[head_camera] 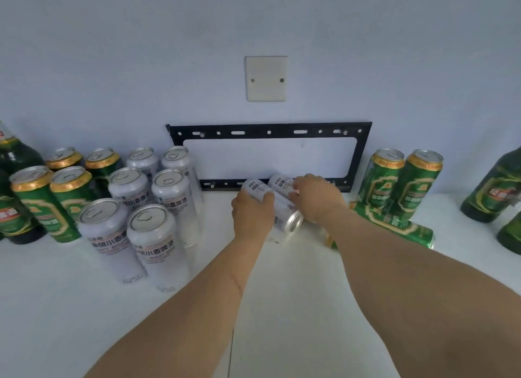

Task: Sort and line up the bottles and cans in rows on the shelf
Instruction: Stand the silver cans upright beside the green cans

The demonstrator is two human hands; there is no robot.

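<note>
Gripping one lying white can in my left hand (251,211) and curling my right hand (315,198) over the second white can (282,183) just behind it, I have both at the back of the shelf (282,293), under the black bracket (269,132). The near can (287,217) could roll from my fingers. Swinging it left carelessly might topple the standing white cans (152,236); my right forearm passes just beside the fallen green can (394,225).

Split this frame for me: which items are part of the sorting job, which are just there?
Job:
- white cans standing in rows
- two white cans lying flat, left hand and right hand each with a grip on one
- green cans
- green can on its side
- green bottles
- shelf

Just there:
- black wall bracket
- blank wall plate
</note>
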